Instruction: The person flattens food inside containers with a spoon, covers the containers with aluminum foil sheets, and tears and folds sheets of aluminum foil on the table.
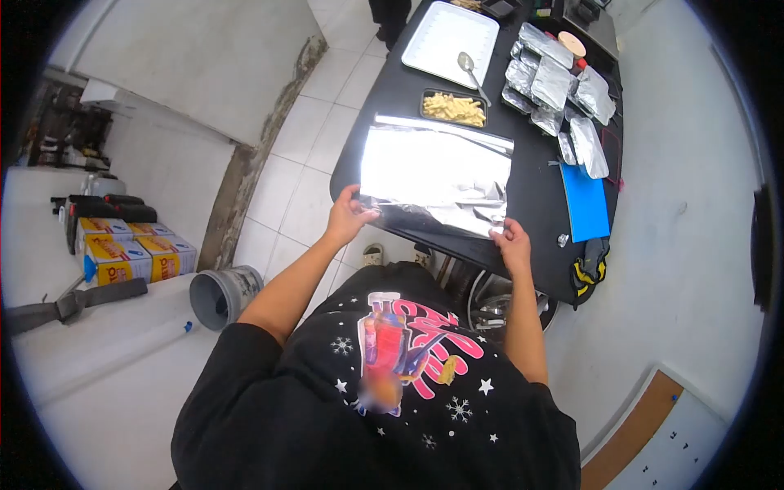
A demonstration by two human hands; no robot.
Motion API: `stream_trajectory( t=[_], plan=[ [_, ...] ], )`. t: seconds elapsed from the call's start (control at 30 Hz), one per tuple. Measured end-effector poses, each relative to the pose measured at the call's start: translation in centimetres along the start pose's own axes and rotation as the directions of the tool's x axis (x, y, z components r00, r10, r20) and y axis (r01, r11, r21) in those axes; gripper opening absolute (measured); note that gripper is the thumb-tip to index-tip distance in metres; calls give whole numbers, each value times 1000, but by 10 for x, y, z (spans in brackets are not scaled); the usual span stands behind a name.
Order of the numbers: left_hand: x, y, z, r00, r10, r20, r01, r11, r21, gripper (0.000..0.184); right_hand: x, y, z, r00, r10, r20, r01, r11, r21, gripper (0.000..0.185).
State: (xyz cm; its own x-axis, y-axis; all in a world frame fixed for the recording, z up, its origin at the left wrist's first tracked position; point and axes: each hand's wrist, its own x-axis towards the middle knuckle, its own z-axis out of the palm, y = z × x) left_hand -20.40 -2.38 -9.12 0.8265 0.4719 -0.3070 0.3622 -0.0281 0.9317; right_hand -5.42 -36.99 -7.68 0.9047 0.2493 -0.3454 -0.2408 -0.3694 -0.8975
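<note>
A wide sheet of shiny foil (433, 167) lies stretched between my hands over the near end of the black table. My left hand (349, 217) pinches its near left corner, and my right hand (512, 242) grips the near right corner. Just beyond the foil's far edge sits a black tray of pale yellow food (453, 109). A metal spoon (468, 65) rests with its bowl on a white tray (416, 42) and its handle reaching toward the food tray.
Several foil-covered packs (551, 82) are piled at the table's right side. Nearer are a blue folder (585, 204) and a black-and-yellow item (590, 271). A grey bucket (224, 296) and yellow boxes (135, 251) stand at left. Part of another person (390, 16) shows beyond the table.
</note>
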Motion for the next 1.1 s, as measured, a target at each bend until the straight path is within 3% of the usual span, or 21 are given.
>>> stream_trajectory(
  t=[0.13, 0.2, 0.37, 0.47, 0.57, 0.6, 0.63, 0.67, 0.9, 1.1],
  plan=[
    [-1, 0, 7, 997, 67, -25, -65, 996, 66, 67, -1, -6, 4, 991, -52, -123, 23, 974, -227, 27],
    [4, -3, 9, 993, 109, -46, -102, 986, 131, 70, -2, -5, 10, 973, -67, -219, 14, 972, -236, 34],
    [7, 0, 6, 993, 28, -117, 8, 955, 296, 73, -3, -10, 19, 962, -25, -271, -33, 978, -208, 41],
    [1, 21, 10, 991, 20, -136, 30, 934, 356, 72, -5, -9, 20, 925, -222, -308, 37, 861, -508, 40],
    [3, 26, 13, 990, 70, -121, -17, 921, 388, 71, -20, -36, 42, 741, -670, -36, 477, 564, -674, 38],
    [5, 25, 12, 990, 89, -108, -40, 918, 395, 71, -26, -41, 59, 757, -644, 109, 556, 549, -624, 38],
    [9, 21, 11, 989, 107, -106, -59, 921, 384, 71, -32, -41, 76, 662, -697, 276, 683, 409, -605, 40],
    [13, 17, 10, 987, 126, -103, -79, 925, 372, 71, -37, -42, 89, 652, -638, 409, 724, 365, -585, 44],
    [10, 11, 1, 996, 5, -87, 27, 932, 361, 70, -36, -25, 121, 672, -456, 583, 734, 312, -602, 51],
    [13, 22, 4, 992, 81, -94, -34, 905, 423, 70, -36, -17, 123, 702, -413, 580, 705, 289, -648, 55]
  ],
)
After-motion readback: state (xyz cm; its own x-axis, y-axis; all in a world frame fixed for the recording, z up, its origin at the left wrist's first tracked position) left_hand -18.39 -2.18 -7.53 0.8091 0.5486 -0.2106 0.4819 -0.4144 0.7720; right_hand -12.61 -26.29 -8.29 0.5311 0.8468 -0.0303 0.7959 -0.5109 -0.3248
